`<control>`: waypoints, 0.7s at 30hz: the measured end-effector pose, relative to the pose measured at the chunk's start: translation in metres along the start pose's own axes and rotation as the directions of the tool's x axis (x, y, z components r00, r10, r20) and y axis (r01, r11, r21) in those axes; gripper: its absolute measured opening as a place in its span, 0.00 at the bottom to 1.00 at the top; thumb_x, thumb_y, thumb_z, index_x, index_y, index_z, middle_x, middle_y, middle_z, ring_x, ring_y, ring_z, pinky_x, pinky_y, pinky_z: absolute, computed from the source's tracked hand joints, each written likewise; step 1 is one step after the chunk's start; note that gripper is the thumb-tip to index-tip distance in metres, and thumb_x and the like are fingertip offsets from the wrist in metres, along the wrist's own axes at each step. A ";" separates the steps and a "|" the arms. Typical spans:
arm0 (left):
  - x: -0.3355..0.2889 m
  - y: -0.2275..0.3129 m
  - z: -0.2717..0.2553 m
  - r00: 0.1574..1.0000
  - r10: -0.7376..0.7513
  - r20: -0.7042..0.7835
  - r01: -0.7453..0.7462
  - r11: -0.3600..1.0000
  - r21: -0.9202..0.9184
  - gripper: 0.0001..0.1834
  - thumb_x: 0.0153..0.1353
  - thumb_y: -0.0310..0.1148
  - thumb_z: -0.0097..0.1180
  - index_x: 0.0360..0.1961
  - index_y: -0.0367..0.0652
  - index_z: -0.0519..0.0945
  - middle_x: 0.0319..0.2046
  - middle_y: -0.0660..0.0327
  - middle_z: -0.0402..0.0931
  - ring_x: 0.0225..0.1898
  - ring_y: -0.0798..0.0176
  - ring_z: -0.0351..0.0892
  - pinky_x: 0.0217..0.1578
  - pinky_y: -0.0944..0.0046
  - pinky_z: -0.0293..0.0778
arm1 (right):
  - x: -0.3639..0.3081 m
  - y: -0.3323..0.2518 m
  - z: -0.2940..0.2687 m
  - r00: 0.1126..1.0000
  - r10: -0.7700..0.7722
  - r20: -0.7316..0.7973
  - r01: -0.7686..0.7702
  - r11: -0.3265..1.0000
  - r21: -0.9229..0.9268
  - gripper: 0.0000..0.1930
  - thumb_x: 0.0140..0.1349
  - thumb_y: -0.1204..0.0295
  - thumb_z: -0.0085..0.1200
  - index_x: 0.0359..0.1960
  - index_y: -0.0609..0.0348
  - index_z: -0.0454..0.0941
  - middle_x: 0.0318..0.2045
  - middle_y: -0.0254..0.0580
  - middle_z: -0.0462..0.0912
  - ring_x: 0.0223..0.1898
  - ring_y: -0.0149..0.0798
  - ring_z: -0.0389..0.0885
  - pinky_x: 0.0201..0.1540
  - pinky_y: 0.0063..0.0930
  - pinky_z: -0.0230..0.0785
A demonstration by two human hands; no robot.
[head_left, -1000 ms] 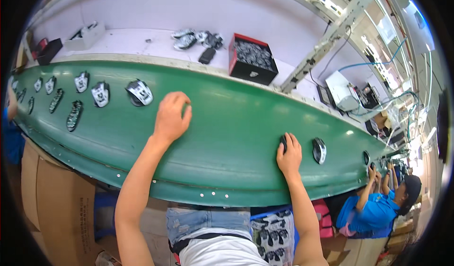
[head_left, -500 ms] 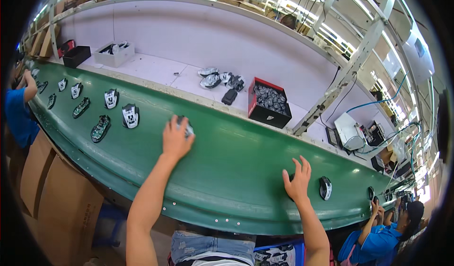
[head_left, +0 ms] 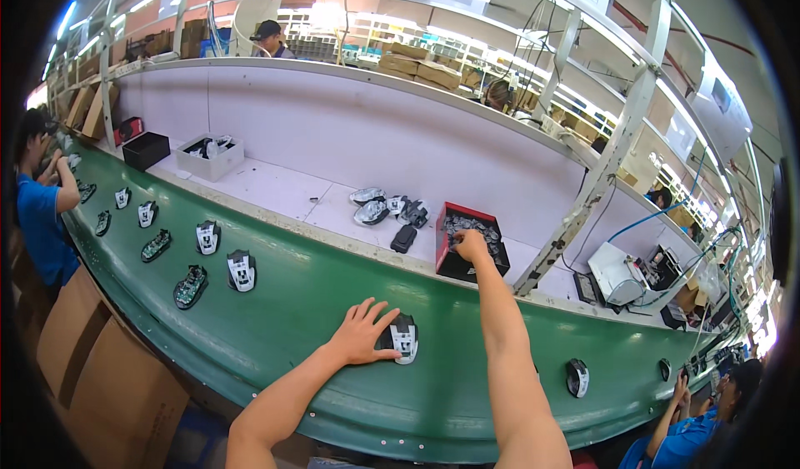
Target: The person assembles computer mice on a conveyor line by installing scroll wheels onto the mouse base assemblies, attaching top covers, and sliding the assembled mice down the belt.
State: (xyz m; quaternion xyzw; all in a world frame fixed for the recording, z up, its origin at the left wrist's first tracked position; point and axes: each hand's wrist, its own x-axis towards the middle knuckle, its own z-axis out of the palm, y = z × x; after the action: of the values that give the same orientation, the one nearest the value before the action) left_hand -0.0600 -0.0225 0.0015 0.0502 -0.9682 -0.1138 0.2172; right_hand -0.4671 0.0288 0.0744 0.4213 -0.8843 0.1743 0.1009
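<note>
My left hand lies on the green conveyor belt, fingers spread, with its thumb and forefinger about the side of a black-and-white computer mouse shell. My right hand dips into an open black box with a red inside, standing on the shelf beyond the belt. Small dark parts fill that box. The fingers of this hand are bent together at the parts; whatever lies between them is hidden.
More mouse shells and mouse bases with green circuit boards lie to the left. Another mouse sits at right. Shelf parts lie beside the box; a metal post rises nearby. Co-workers flank the belt.
My left hand has drawn the mouse shell nearer and to the right. My right hand has left the belt and reached forward into the box. The view has tilted up.
</note>
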 end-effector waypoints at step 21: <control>-0.011 0.029 -0.005 0.992 0.096 -0.080 -0.112 0.969 -0.222 0.53 0.40 0.63 0.71 0.63 0.42 0.70 0.58 0.50 0.66 0.62 0.44 0.63 0.60 0.47 0.61 | -0.280 -0.114 -0.073 0.794 -0.195 0.576 -0.515 0.290 0.807 0.16 0.72 0.67 0.51 0.55 0.64 0.77 0.38 0.43 0.82 0.35 0.30 0.81 0.40 0.24 0.76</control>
State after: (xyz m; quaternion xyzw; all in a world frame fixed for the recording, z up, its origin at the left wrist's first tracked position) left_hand -0.0492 0.0063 0.0087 -0.0217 -0.9422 -0.2097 0.2603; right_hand -0.2007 0.1890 0.0758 0.3301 -0.6317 0.5312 -0.4581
